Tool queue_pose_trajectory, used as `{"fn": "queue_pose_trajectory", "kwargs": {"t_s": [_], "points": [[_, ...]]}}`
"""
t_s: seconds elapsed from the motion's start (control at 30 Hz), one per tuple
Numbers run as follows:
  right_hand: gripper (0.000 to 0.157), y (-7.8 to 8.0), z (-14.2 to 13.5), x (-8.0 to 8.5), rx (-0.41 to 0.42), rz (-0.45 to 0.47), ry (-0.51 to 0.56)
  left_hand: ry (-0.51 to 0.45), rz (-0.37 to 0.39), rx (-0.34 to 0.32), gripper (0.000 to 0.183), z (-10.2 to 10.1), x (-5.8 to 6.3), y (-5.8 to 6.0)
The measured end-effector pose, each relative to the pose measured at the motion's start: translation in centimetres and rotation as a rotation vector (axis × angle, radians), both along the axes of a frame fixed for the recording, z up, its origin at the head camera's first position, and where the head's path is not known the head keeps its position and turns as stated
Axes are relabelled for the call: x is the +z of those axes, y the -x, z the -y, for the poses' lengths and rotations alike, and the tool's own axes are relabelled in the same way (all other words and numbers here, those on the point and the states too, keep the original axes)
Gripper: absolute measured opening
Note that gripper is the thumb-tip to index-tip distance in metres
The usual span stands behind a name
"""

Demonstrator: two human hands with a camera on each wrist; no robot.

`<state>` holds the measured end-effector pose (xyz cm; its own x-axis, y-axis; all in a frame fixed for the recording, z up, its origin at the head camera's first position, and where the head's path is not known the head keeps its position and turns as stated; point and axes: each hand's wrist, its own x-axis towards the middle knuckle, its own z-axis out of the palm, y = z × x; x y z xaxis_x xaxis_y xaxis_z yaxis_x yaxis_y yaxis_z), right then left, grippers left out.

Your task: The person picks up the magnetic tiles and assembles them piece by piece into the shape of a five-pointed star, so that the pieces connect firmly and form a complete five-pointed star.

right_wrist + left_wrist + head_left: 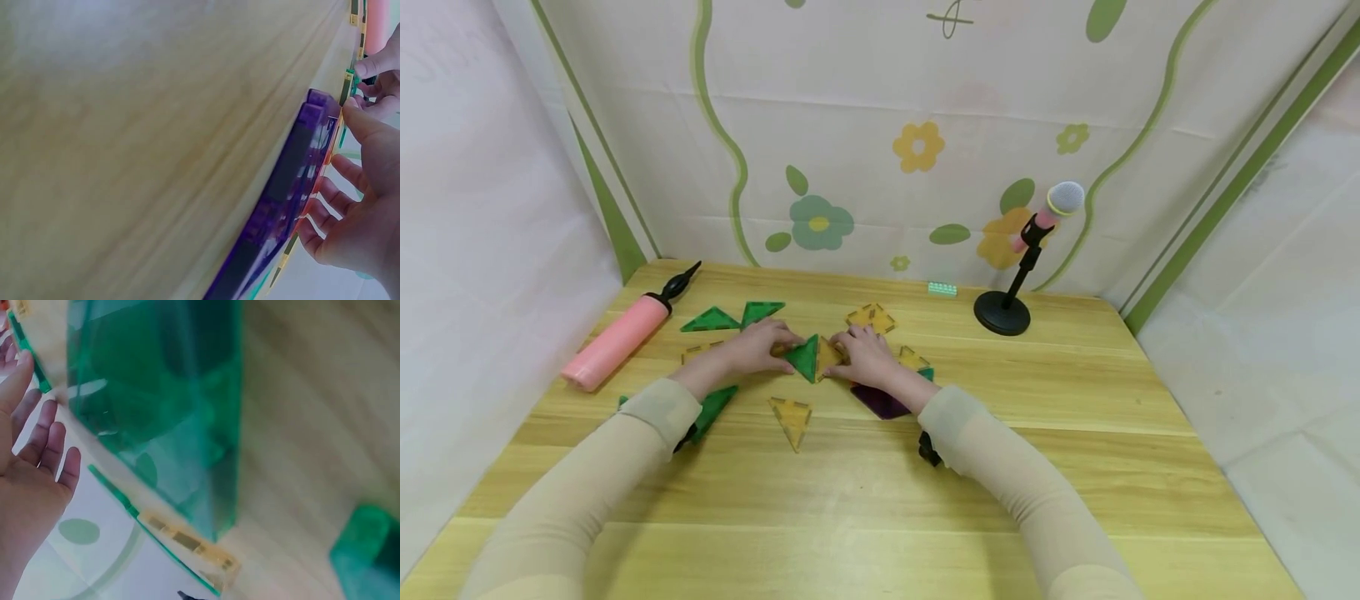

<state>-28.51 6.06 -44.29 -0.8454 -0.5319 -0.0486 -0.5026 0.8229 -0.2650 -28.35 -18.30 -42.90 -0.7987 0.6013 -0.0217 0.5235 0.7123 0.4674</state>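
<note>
In the head view my left hand (760,346) pinches a green triangular magnetic tile (803,358) between thumb and fingers. My right hand (868,354) pinches a yellow triangular magnetic tile (826,357) by its right side. The two tiles meet edge to edge on the table. A purple tile (880,402) lies under my right wrist; in the right wrist view the purple stack (281,194) is close to the curled fingers. Another yellow triangular tile (792,419) lies nearer me. Beside my left forearm is a green tile (713,410), partly hidden by the sleeve.
More green tiles (710,319) and yellow tiles (871,317) lie around my hands. A pink hand pump (617,343) is at the left edge. At the back right stand a microphone on a black stand (1002,312) and a small mint-green block (942,289).
</note>
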Motion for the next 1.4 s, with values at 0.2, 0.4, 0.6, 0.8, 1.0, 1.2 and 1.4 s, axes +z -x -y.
{"fn": "queue_pose_trajectory", "kwargs": {"t_s": [0.2, 0.4, 0.6, 0.8, 1.0, 1.2, 1.4], "points": [[0.062, 0.0, 0.0, 0.0, 0.001, 0.006, -0.015, 0.005, 0.008, -0.034, 0.057, 1.9, 1.0, -0.2], [0.063, -0.1, 0.1, 0.1, 0.019, 0.008, -0.042, 0.012, 0.035, -0.039, 0.055, 4.7, 2.1, -1.4], [0.063, -0.2, 0.1, 0.2, 0.021, 0.008, -0.049, 0.028, 0.086, -0.02, 0.051, 6.8, 2.4, -3.2], [0.063, -0.2, 0.0, 0.1, 0.019, 0.005, -0.043, 0.062, 0.148, -0.025, 0.053, 8.0, 1.6, -4.8], [0.062, -0.3, 0.0, 0.2, 0.022, -0.001, -0.046, 0.043, 0.133, -0.069, 0.049, 8.4, 1.0, -5.3], [0.062, -0.4, -0.3, 0.1, 0.061, -0.029, -0.043, 0.056, 0.099, -0.081, 0.045, 8.5, 0.6, -5.5], [0.067, -1.0, -0.7, 0.1, 0.128, -0.045, -0.011, 0.056, 0.097, -0.079, 0.045, 8.5, 0.4, -5.6]]}}
